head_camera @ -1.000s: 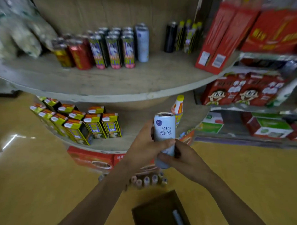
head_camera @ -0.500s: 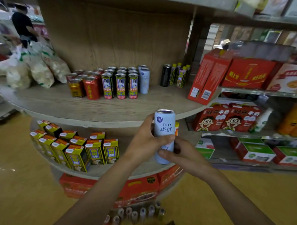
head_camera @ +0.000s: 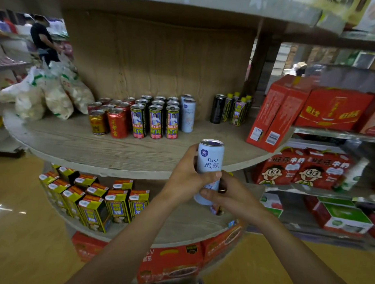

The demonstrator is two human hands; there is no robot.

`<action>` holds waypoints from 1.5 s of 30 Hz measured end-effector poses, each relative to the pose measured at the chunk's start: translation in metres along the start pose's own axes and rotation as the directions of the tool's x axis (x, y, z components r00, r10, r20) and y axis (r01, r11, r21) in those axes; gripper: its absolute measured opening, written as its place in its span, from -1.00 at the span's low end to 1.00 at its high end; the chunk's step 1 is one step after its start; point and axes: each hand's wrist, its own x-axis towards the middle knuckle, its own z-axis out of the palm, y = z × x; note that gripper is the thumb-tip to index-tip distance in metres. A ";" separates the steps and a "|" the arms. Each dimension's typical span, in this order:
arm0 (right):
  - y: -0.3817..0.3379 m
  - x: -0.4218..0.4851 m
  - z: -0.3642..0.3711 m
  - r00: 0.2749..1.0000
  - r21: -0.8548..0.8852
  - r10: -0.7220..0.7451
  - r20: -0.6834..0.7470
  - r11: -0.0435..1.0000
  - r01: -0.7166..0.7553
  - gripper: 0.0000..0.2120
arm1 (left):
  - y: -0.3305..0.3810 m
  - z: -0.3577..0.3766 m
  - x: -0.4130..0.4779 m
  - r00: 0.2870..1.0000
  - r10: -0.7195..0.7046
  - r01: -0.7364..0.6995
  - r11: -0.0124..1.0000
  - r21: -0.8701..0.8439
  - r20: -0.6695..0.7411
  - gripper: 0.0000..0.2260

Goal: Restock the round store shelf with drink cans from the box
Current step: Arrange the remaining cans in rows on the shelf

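A tall pale-blue RIO can (head_camera: 210,161) stands upright in both my hands, in front of the round wooden shelf (head_camera: 126,154). My left hand (head_camera: 186,175) wraps its middle from the left. My right hand (head_camera: 229,196) grips its bottom from the right. On the shelf stand two matching pale-blue cans (head_camera: 188,115) beside rows of green-labelled cans (head_camera: 155,121) and red cans (head_camera: 117,124). The box is out of view.
Snack bags (head_camera: 50,94) lie at the shelf's left end, a black can and yellow-capped bottles (head_camera: 230,109) at the back right, red cartons (head_camera: 274,111) at the right edge. Yellow drink cartons (head_camera: 95,202) fill the lower tier. A person (head_camera: 42,41) stands far left.
The view has tilted up from the floor to the shelf, and the box has dropped out of sight. Both hands have lifted the can higher, toward the upper shelf's edge.
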 end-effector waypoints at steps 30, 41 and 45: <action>0.090 0.221 -0.051 0.984 -0.036 -0.089 0.156 0.995 0.096 -0.34 | -0.084 0.024 0.184 0.946 -0.010 0.037 0.996 0.079 -0.323 -0.31; 0.095 0.264 -0.033 0.995 0.020 -0.093 0.042 0.996 0.092 -0.52 | -0.110 0.000 0.214 0.918 -0.024 0.067 0.993 0.095 -0.397 -0.25; 0.097 0.283 -0.026 0.992 0.001 -0.122 -0.015 0.992 0.122 -0.56 | -0.133 -0.003 0.216 0.902 -0.018 0.098 0.982 0.163 -0.430 -0.29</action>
